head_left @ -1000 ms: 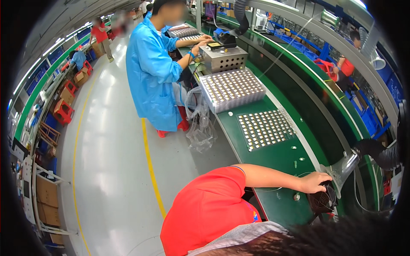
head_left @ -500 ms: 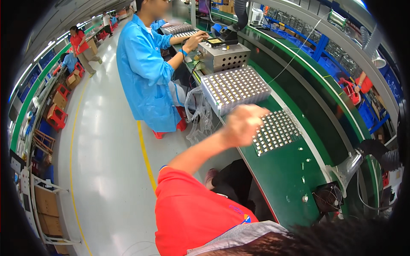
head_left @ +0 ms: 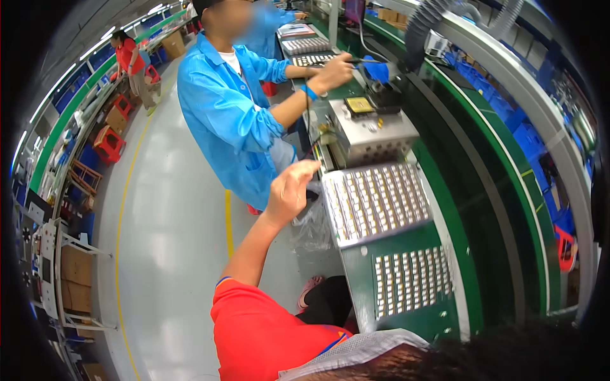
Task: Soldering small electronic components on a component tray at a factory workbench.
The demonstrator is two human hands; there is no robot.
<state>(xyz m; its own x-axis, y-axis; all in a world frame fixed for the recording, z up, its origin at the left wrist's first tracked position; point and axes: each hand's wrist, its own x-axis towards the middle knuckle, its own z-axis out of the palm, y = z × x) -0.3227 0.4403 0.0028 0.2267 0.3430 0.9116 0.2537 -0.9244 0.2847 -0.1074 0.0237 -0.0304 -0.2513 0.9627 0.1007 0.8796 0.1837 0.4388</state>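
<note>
My left hand (head_left: 289, 195) is raised at the near-left edge of the green workbench (head_left: 365, 279), its arm in a red sleeve. The fingers are bent and pinched together; a small pale bit shows at the fingertips, too small to name. Just right of the hand sits a clear plastic tray (head_left: 338, 238) filled with rows of small white-topped parts. Nearer to me, a second array of similar small parts (head_left: 413, 279) lies flat on the green surface. My right hand is out of view.
A co-worker in a blue smock (head_left: 225, 114) sits beyond, hands over the bench. A perforated metal box (head_left: 381, 136) stands behind the tray. A clear plastic bag (head_left: 311, 228) hangs by the bench edge. Grey ducting (head_left: 422, 32) and a frame rise above the conveyor.
My left hand has moved from above the small parts to the left, out past the tray's edge. The view has turned, so the bench sits lower in it.
</note>
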